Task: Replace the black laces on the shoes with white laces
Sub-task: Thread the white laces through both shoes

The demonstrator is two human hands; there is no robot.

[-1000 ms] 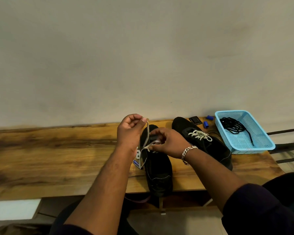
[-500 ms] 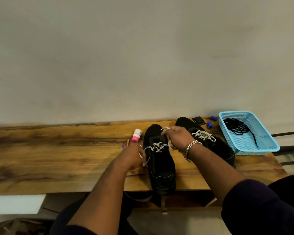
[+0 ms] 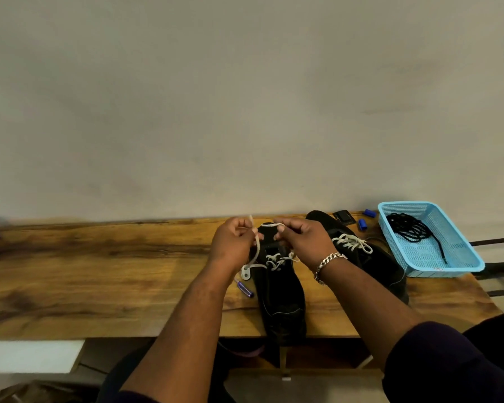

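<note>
A black shoe [image 3: 281,298] lies on the wooden table [image 3: 99,271] with its toe toward me, a white lace [image 3: 275,260] crossed through its eyelets. My left hand [image 3: 232,242] pinches one end of that lace and my right hand [image 3: 301,238] pinches the other, both raised above the shoe's tongue, with a stretch of lace between them. A second black shoe [image 3: 370,266] with a white lace [image 3: 352,242] lies to the right. Black laces [image 3: 413,231] sit coiled in the blue basket [image 3: 460,263].
A blue pen [image 3: 245,288] lies left of the near shoe. Behind the right shoe are a small dark case [image 3: 344,217] and two blue caps [image 3: 362,223]. A wall stands close behind the table. The basket sits at the table's right end.
Both hands have come together above the shoe's tongue, each with a lace end; half a second ago the left hand was low beside the shoe. The pink-capped bottle is hidden now.
</note>
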